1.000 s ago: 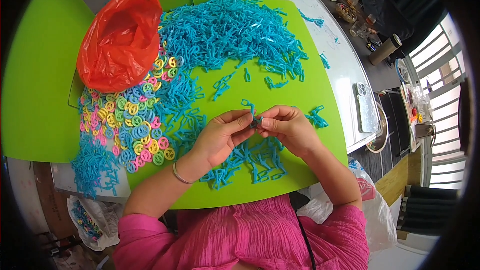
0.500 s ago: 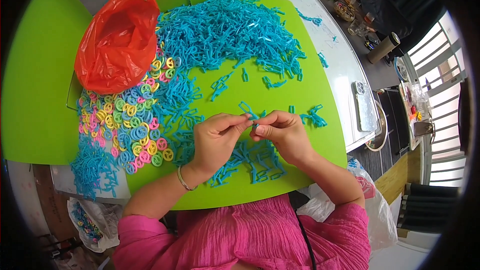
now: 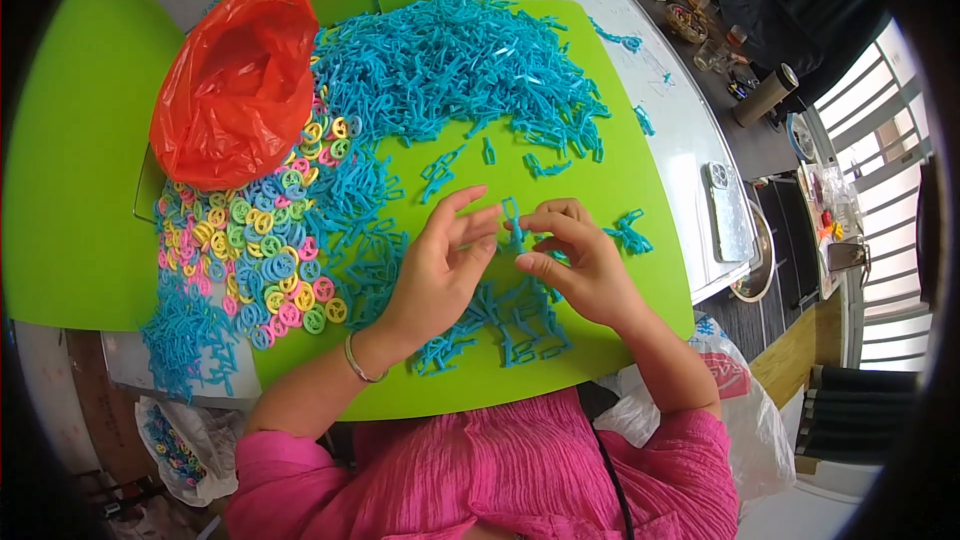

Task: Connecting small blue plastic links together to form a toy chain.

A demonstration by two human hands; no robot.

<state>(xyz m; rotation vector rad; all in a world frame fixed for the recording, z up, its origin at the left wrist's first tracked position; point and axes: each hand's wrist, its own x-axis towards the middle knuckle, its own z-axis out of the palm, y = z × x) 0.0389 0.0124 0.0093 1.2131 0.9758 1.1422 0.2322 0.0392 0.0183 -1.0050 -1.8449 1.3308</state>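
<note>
Right hand (image 3: 582, 268) pinches a blue plastic piece (image 3: 517, 239) above the green tabletop (image 3: 610, 175), left hand (image 3: 438, 275) released just beside — a slack fingertip grip could drop it among similar blue parts (image 3: 508, 348).

A home room, or perhaps a small workshop, was suggested; which of the two could not be settled. Handwork was indicated by blue plastic parts (image 3: 450, 65) and coloured rings (image 3: 265, 218) heaped on a green table (image 3: 600, 190). Domestic use was hinted at by the flask (image 3: 767, 100) and glassware (image 3: 710, 58) on the dark counter (image 3: 738, 145) at far right, the dark curtain (image 3: 800, 30) and the slatted window (image 3: 880, 140) to the right.
</note>
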